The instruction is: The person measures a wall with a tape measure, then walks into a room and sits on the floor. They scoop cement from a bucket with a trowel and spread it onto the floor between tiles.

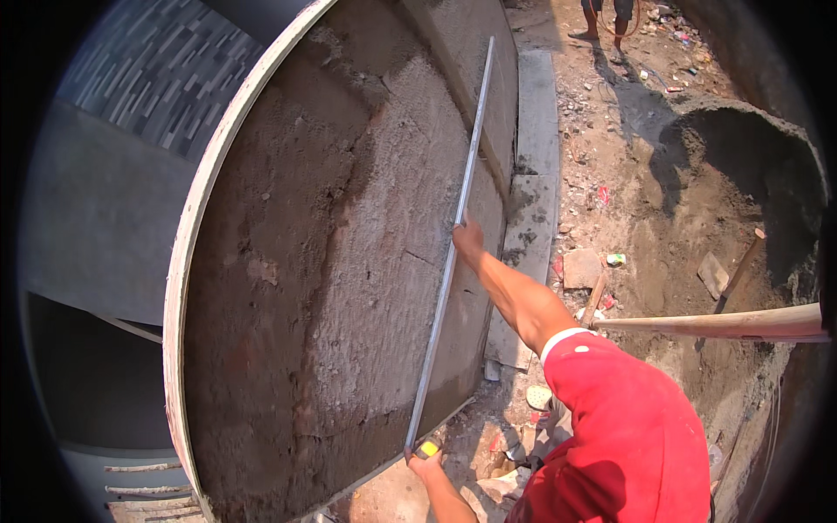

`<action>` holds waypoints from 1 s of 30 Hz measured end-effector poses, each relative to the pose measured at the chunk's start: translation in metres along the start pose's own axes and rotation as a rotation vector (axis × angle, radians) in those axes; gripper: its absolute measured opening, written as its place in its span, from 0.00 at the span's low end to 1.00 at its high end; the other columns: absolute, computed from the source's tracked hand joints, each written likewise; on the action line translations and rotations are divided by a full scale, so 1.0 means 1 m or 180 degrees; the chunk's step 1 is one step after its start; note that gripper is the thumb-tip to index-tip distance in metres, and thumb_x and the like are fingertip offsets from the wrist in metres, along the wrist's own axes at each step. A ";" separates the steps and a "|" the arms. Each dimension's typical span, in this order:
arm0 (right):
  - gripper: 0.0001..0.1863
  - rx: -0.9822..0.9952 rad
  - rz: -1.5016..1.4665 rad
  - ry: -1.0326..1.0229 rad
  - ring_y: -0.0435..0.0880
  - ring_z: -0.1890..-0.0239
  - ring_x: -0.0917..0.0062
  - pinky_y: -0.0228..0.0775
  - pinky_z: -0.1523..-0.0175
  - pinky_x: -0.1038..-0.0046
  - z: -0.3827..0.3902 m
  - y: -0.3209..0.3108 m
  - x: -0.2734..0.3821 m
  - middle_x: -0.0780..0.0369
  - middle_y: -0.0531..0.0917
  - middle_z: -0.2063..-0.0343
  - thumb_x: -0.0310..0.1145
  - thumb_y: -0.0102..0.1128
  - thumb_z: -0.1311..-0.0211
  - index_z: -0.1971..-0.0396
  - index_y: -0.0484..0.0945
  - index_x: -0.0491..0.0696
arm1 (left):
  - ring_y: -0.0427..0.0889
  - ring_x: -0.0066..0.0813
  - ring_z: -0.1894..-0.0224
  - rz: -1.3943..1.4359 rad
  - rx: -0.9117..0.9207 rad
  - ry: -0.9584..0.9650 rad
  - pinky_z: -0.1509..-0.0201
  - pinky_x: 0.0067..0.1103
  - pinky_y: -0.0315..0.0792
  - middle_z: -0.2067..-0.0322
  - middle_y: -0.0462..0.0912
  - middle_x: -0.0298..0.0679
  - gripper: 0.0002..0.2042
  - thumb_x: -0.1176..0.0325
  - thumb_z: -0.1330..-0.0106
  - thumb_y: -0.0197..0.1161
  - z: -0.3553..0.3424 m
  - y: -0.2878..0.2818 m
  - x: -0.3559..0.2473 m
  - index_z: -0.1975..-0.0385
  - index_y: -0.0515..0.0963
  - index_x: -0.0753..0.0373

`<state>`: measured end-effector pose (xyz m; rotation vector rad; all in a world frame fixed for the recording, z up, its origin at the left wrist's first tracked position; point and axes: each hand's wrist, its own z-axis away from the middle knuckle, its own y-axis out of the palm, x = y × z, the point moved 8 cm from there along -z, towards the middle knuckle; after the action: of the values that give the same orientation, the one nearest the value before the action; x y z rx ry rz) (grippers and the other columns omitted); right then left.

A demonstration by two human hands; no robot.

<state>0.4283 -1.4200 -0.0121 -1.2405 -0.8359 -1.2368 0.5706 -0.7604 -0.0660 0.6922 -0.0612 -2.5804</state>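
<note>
My right hand [468, 240], on an arm in a red sleeve, is closed round a long, pale metal straightedge [478, 131]. The bar lies lengthwise along a rough plastered wall [366, 288], which is dark and damp in parts and paler in the middle. Near the bar's lower end, my left hand [425, 464] is closed on a small yellow and black tape measure [429, 448], right beside the bar. A pale curved edge [176, 349] borders the plaster on the left.
Another person's bare legs [617, 26] stand at top right beside a hose. A concrete strip [536, 113] runs along the wall's foot, beside rubble. A wooden pole [715, 322] crosses the right, near a sand heap [715, 174] and a long-handled tool [739, 266].
</note>
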 end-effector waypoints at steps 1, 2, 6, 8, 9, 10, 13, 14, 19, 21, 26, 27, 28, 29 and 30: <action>0.26 0.0015 -0.0161 0.0137 0.80 0.48 0.51 0.71 0.45 0.60 0.000 0.000 -0.003 0.47 0.82 0.53 0.31 0.54 0.40 0.40 0.73 0.49 | 0.77 0.45 0.46 -0.0055 0.0025 -0.0021 0.39 0.50 0.63 0.49 0.82 0.36 0.19 0.56 0.45 0.60 0.002 -0.001 -0.001 0.54 0.80 0.53; 0.25 0.0025 -0.0102 0.0033 0.80 0.49 0.51 0.71 0.45 0.59 0.000 0.001 0.000 0.46 0.82 0.54 0.31 0.54 0.40 0.40 0.74 0.48 | 0.76 0.45 0.45 -0.0027 0.0114 -0.0032 0.39 0.50 0.63 0.49 0.82 0.36 0.19 0.56 0.45 0.60 0.003 0.002 0.000 0.54 0.80 0.53; 0.25 -0.0182 0.0117 -0.0067 0.81 0.52 0.49 0.72 0.48 0.58 0.001 -0.002 0.004 0.45 0.83 0.58 0.31 0.53 0.41 0.41 0.74 0.48 | 0.77 0.45 0.47 0.0014 0.0078 -0.0034 0.39 0.50 0.63 0.51 0.82 0.37 0.18 0.55 0.44 0.60 0.003 0.001 0.001 0.55 0.80 0.54; 0.25 -0.0130 0.0146 -0.0038 0.81 0.53 0.49 0.72 0.49 0.58 -0.001 0.000 0.007 0.45 0.83 0.59 0.31 0.52 0.41 0.41 0.74 0.49 | 0.77 0.45 0.49 -0.0001 0.0088 -0.0025 0.40 0.50 0.64 0.54 0.83 0.37 0.17 0.55 0.44 0.60 0.001 0.001 0.001 0.58 0.81 0.54; 0.26 -0.0084 0.0126 -0.0032 0.82 0.54 0.48 0.73 0.49 0.58 -0.004 0.000 0.009 0.45 0.83 0.59 0.31 0.52 0.41 0.40 0.74 0.49 | 0.78 0.45 0.51 0.0026 0.0140 -0.0062 0.41 0.50 0.64 0.56 0.83 0.38 0.16 0.55 0.44 0.60 -0.002 0.006 0.005 0.59 0.81 0.55; 0.26 -0.0121 0.0037 -0.0065 0.82 0.54 0.48 0.73 0.49 0.58 -0.004 -0.002 0.012 0.45 0.83 0.59 0.31 0.52 0.41 0.40 0.74 0.49 | 0.78 0.45 0.52 0.0035 0.0170 -0.0130 0.42 0.49 0.65 0.58 0.83 0.38 0.15 0.55 0.44 0.60 -0.002 0.007 0.005 0.61 0.81 0.55; 0.26 -0.0002 0.0183 0.0134 0.82 0.54 0.49 0.74 0.50 0.60 -0.007 -0.002 0.012 0.46 0.84 0.59 0.31 0.52 0.41 0.41 0.75 0.50 | 0.78 0.45 0.55 0.0042 0.0152 -0.0094 0.45 0.49 0.66 0.62 0.83 0.38 0.12 0.57 0.44 0.61 -0.004 0.009 0.006 0.65 0.81 0.56; 0.25 -0.0008 0.0162 0.0084 0.82 0.54 0.50 0.73 0.50 0.60 -0.007 -0.003 0.014 0.46 0.84 0.58 0.31 0.52 0.41 0.41 0.75 0.50 | 0.78 0.45 0.55 0.0099 0.0053 -0.0108 0.45 0.49 0.66 0.62 0.83 0.38 0.12 0.57 0.44 0.61 -0.004 0.007 0.006 0.65 0.81 0.56; 0.25 0.0063 0.0096 0.0170 0.82 0.50 0.53 0.72 0.47 0.61 -0.008 -0.001 0.008 0.47 0.83 0.55 0.34 0.53 0.39 0.40 0.74 0.51 | 0.76 0.46 0.49 0.0258 0.0059 -0.0193 0.42 0.51 0.65 0.54 0.82 0.39 0.16 0.57 0.43 0.61 0.002 0.009 0.008 0.57 0.80 0.56; 0.24 0.0084 0.0127 0.0126 0.82 0.50 0.54 0.72 0.47 0.61 -0.010 0.000 0.006 0.48 0.83 0.55 0.34 0.53 0.38 0.41 0.75 0.51 | 0.75 0.47 0.46 0.0268 0.0029 -0.0186 0.41 0.52 0.64 0.51 0.81 0.39 0.18 0.57 0.43 0.61 0.002 0.009 0.008 0.54 0.80 0.55; 0.34 0.0274 0.0139 -0.0004 0.81 0.49 0.49 0.72 0.45 0.58 -0.014 0.006 0.004 0.44 0.81 0.53 0.32 0.53 0.43 0.33 0.65 0.49 | 0.74 0.48 0.43 0.0241 -0.0003 -0.0078 0.38 0.52 0.62 0.47 0.80 0.39 0.19 0.57 0.43 0.62 0.000 0.009 0.007 0.52 0.79 0.54; 0.33 0.0274 0.0104 0.0006 0.80 0.49 0.49 0.72 0.44 0.58 -0.015 0.007 0.003 0.44 0.81 0.53 0.32 0.52 0.43 0.33 0.66 0.48 | 0.74 0.47 0.43 0.0198 0.0089 -0.0087 0.37 0.52 0.62 0.47 0.80 0.38 0.20 0.57 0.44 0.62 0.001 0.011 0.007 0.52 0.79 0.54; 0.33 0.0269 0.0062 0.0077 0.80 0.49 0.49 0.72 0.44 0.58 -0.015 0.008 0.000 0.44 0.81 0.52 0.32 0.52 0.43 0.33 0.66 0.48 | 0.74 0.47 0.43 0.0198 0.0141 -0.0099 0.37 0.51 0.61 0.47 0.80 0.38 0.20 0.56 0.44 0.62 0.001 0.012 0.008 0.52 0.80 0.54; 0.28 0.0212 0.0048 -0.0015 0.81 0.51 0.51 0.72 0.46 0.59 -0.016 0.007 0.002 0.45 0.82 0.55 0.32 0.53 0.42 0.38 0.70 0.48 | 0.74 0.47 0.42 0.0225 0.0072 -0.0084 0.36 0.51 0.61 0.47 0.80 0.38 0.20 0.56 0.44 0.62 0.002 0.010 0.008 0.52 0.80 0.54; 0.24 0.0144 0.0031 -0.0041 0.82 0.53 0.52 0.72 0.49 0.60 -0.017 0.006 0.001 0.45 0.83 0.57 0.32 0.53 0.40 0.42 0.74 0.47 | 0.74 0.47 0.43 0.0161 0.0156 -0.0059 0.36 0.50 0.61 0.47 0.80 0.38 0.20 0.56 0.44 0.62 0.003 0.013 0.008 0.52 0.80 0.54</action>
<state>0.4319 -1.4372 -0.0159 -1.2160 -0.8618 -1.1972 0.5686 -0.7756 -0.0655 0.6761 -0.1466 -2.5443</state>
